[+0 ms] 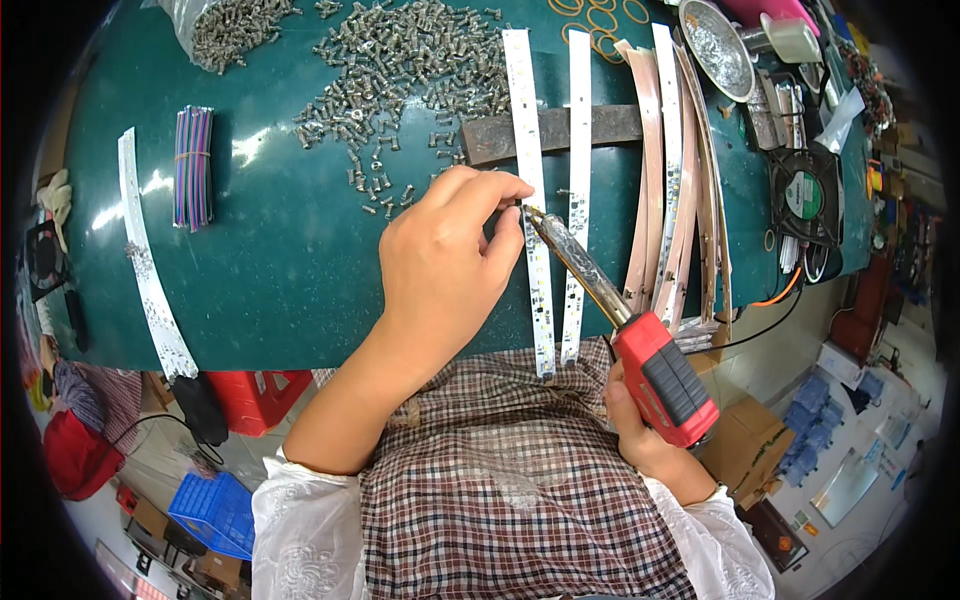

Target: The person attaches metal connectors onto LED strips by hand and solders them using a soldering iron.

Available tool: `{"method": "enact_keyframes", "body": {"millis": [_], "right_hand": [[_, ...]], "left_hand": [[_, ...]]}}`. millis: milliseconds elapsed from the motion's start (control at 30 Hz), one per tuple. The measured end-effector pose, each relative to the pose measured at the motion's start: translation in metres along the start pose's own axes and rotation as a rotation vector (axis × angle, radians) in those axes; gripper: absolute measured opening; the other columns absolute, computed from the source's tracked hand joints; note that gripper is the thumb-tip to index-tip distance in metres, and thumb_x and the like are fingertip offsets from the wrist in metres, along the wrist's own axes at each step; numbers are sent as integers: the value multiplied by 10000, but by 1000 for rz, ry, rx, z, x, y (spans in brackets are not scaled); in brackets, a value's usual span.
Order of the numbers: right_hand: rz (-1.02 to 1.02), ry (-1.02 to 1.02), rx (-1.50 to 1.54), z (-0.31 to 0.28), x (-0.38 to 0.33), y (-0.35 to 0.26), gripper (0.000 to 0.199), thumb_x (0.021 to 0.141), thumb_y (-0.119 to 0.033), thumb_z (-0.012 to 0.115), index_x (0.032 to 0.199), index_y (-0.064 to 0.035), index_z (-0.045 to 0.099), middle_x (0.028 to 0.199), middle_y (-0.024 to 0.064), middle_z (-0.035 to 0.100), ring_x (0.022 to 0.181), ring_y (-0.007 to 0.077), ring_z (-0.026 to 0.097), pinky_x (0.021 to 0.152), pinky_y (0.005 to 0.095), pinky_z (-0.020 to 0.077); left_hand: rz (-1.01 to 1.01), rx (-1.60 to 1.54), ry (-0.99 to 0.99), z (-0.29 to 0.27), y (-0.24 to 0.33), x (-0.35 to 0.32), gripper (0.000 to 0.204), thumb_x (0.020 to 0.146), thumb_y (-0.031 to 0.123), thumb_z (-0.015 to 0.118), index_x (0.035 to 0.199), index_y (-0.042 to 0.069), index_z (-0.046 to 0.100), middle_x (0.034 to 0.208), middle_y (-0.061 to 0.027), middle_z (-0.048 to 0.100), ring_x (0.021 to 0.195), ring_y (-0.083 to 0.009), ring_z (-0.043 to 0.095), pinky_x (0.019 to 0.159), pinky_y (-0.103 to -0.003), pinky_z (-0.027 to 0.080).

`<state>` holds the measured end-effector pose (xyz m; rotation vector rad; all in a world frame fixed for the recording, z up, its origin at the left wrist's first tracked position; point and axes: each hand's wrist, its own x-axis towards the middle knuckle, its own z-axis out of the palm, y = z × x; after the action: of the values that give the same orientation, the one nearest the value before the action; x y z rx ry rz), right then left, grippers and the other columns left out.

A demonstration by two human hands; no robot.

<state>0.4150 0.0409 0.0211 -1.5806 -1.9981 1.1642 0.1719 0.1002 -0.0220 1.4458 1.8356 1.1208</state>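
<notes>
Checked apron [520, 480] meets green table [270, 260] strewn with screws [400, 70].

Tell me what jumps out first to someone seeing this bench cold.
Centre frame: the right hand grips a red-handled soldering iron, its tip at a white LED strip where the left hand pinches something too small to tell. Behind, a heap of small metal screws spreads over the green table. At far left lies a bundle of coloured wires.
</notes>
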Motion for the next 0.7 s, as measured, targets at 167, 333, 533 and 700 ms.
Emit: {"method": "enact_keyframes", "body": {"millis": [167,333,533,700], "right_hand": [[-140,39,-95,1,5,-7,243,671,35,729,897,7,646,801,122,622,665,248,644,578,313,506],[-194,79,-108,1,6,-12,253,645,46,748,878,22,650,812,122,623,643,237,639,567,297,505],[-201,46,-133,-1,2,-7,258,631,66,732,873,28,652,816,125,621,646,248,636,562,303,507],[-179,40,-104,1,4,-8,243,636,70,717,866,28,651,815,127,618,648,261,635,561,313,509]], "left_hand": [[15,2,11,1,-1,0,173,781,3,673,941,63,698,882,-30,667,495,-87,495,488,-238,406],[9,-16,16,2,-2,0,172,781,4,675,938,69,700,886,-29,667,494,-87,491,488,-239,406],[8,-19,22,1,-1,-1,177,781,5,676,941,75,702,886,-27,667,497,-86,492,488,-239,406],[3,-24,18,2,-2,-1,177,783,6,677,943,78,703,884,-25,666,498,-86,493,488,-240,406]]}}
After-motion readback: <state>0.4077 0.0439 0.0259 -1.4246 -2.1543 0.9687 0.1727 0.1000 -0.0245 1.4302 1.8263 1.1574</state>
